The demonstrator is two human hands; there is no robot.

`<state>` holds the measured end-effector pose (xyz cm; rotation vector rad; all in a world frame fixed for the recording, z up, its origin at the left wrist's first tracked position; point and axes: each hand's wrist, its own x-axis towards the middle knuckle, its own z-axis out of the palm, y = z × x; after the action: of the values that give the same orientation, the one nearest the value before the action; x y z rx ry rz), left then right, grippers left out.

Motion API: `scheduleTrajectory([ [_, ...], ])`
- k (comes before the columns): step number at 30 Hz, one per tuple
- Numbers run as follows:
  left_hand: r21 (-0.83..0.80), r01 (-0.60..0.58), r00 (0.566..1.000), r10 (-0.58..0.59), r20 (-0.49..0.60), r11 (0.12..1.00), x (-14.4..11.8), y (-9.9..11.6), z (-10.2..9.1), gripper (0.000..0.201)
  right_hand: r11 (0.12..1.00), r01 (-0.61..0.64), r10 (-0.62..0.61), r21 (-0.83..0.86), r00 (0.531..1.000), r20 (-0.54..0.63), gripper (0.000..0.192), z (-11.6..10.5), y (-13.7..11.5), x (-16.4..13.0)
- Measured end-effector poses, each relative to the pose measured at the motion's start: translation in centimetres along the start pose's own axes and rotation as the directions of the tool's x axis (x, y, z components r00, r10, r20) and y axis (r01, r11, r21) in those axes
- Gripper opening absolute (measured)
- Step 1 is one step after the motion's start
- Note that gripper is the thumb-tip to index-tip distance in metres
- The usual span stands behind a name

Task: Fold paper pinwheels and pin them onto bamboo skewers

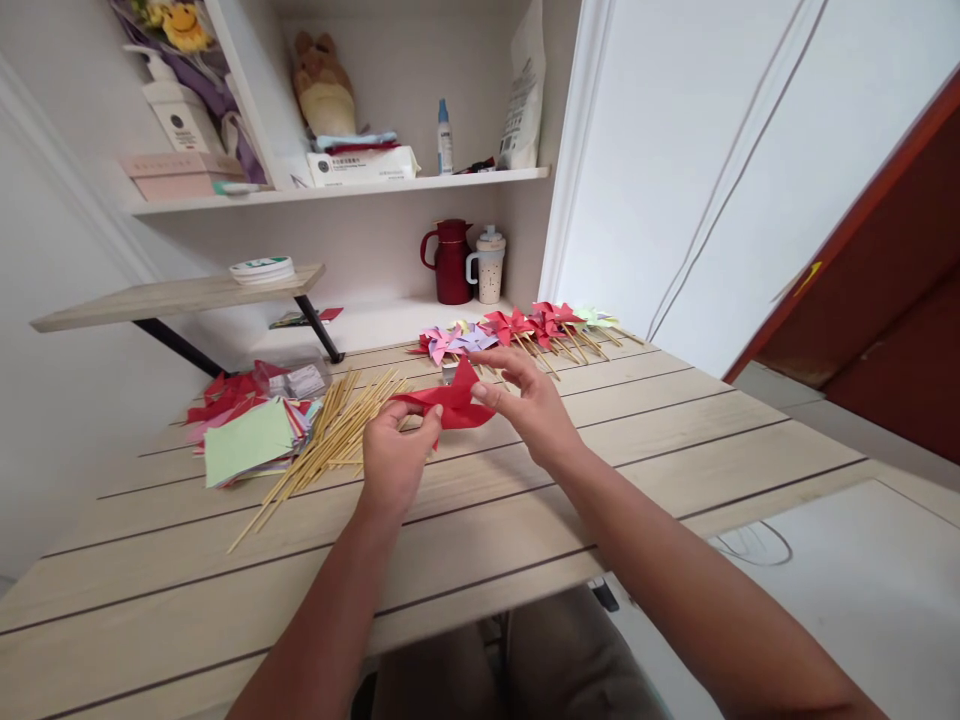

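A red paper pinwheel [454, 405] with folded, pointed blades is held up over the table between both hands, with no stick visible on it. My left hand [396, 445] pinches its left side between thumb and fingers. On the other side, my right hand [531, 405] curves around a blade, its thumb against the red paper and its index finger reaching over the upper point. Left of my hands lie loose wooden sticks [330, 440] in a spread pile. Beside them is a stack of coloured paper squares [251, 440], pale green on top.
Several finished pinwheels [517, 330] on sticks lie at the table's back edge. A clear plastic bag [296, 380] rests behind the paper. A small raised shelf [187, 295] stands back left. A red jug [452, 262] and a speckled cup [490, 265] stand beneath the wall shelf.
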<state>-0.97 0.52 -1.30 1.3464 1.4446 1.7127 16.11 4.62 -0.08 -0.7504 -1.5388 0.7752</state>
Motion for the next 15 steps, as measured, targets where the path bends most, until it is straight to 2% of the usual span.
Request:
scheduleTrajectory([
  [3,0.173,-0.217,0.976,0.214,0.033,0.961,-0.20,0.20,0.22,0.011,0.996,-0.070,0.061,0.064,0.989,0.132,0.037,0.14,-0.22,-0.01],
  [6,0.214,-0.304,0.953,0.298,0.061,0.928,-0.31,0.32,0.27,0.009,0.989,-0.140,0.127,0.055,0.974,0.189,0.041,0.25,-0.38,-0.10],
  [12,0.093,-0.135,0.991,0.135,0.004,0.987,-0.32,0.01,-0.04,0.018,0.975,-0.199,0.170,0.098,0.954,0.246,0.037,0.50,0.23,-0.03],
  [15,0.026,-0.095,0.995,0.094,0.012,0.995,-0.45,0.18,0.07,0.017,0.967,-0.214,0.174,0.141,0.952,0.253,0.035,0.75,0.47,-0.07],
])
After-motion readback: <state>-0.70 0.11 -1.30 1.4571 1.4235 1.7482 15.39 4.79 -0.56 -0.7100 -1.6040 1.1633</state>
